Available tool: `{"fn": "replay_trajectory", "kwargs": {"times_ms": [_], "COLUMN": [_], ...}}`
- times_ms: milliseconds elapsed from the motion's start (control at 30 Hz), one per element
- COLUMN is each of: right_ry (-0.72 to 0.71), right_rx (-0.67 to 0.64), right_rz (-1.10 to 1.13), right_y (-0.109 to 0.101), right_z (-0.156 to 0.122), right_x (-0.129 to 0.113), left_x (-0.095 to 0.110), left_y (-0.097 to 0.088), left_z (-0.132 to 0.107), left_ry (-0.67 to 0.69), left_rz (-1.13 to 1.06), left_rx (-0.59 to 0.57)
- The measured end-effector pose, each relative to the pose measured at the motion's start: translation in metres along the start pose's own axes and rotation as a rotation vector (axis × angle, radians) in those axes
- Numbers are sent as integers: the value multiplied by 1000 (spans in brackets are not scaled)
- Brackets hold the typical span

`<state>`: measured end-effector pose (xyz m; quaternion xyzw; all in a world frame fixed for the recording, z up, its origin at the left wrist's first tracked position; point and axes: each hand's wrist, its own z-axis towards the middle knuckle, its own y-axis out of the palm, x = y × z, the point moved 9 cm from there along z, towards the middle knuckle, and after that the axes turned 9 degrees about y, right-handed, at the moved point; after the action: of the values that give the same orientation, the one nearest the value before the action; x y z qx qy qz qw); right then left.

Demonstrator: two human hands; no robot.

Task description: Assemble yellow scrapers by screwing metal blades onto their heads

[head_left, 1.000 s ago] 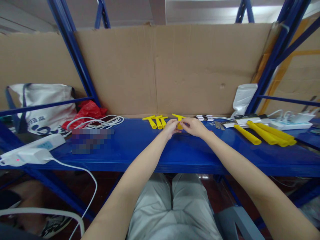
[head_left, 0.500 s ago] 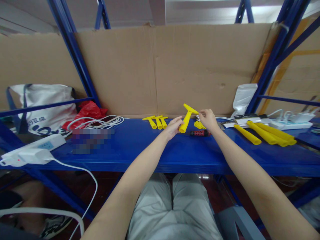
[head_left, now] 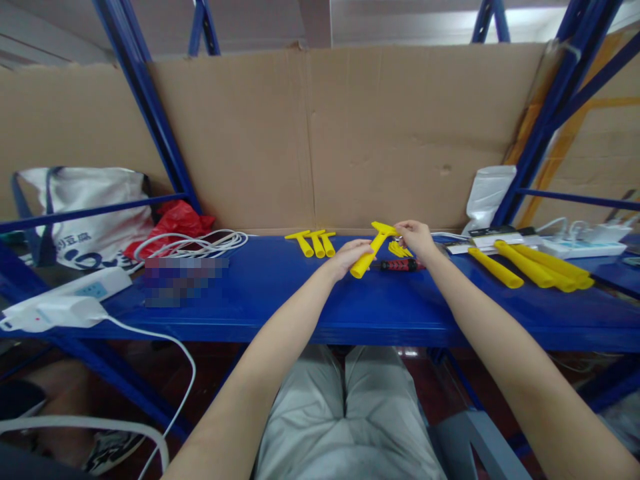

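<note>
Seeing this on my head feed, using the red-and-black tool handle [head_left: 400,265] as reference. Yellow T-piece [head_left: 368,257] is held just left of it, crossbar slightly beyond it; can't tell if the piece clears the blue shelf [head_left: 380,307]. Versus half a second ago: the piece has dropped and come toward the wearer, tube end further left of the tool handle. Versus a second ago: hands were together, bar further left; now they're spread along the piece and the tool handle shows.

Axis: tube runs diagonally, round end near-left toward the wearer, crossbar far-right. Bar itself lies roughly left-right, right end a bit nearer.

Left hand [head_left: 350,257], left of the tool handle, is closed round the tube, thumb on top. Right hand [head_left: 416,237], just beyond the tool handle, has thumb and finger drawn together at the bar's right end; can't tell what's pinched, if anything.

Small yellow pieces [head_left: 399,250] sit just beyond the tool handle, three yellow T-pieces [head_left: 317,244] well left, long yellow tubes [head_left: 543,268] well right.
</note>
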<state>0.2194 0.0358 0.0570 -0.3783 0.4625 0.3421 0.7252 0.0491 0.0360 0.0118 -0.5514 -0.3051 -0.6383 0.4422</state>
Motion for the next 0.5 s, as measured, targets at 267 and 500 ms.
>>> {"fn": "replay_trajectory", "kwargs": {"times_ms": [267, 500], "right_ry": [5, 85], "right_rx": [-114, -292], "right_rz": [-36, -9], "right_y": [18, 38], "right_z": [-17, -26], "right_x": [-8, -3], "left_x": [19, 29], "left_y": [-20, -22], "left_z": [2, -7], "left_ry": [310, 364], "left_rz": [766, 935], "left_rx": [147, 170]}}
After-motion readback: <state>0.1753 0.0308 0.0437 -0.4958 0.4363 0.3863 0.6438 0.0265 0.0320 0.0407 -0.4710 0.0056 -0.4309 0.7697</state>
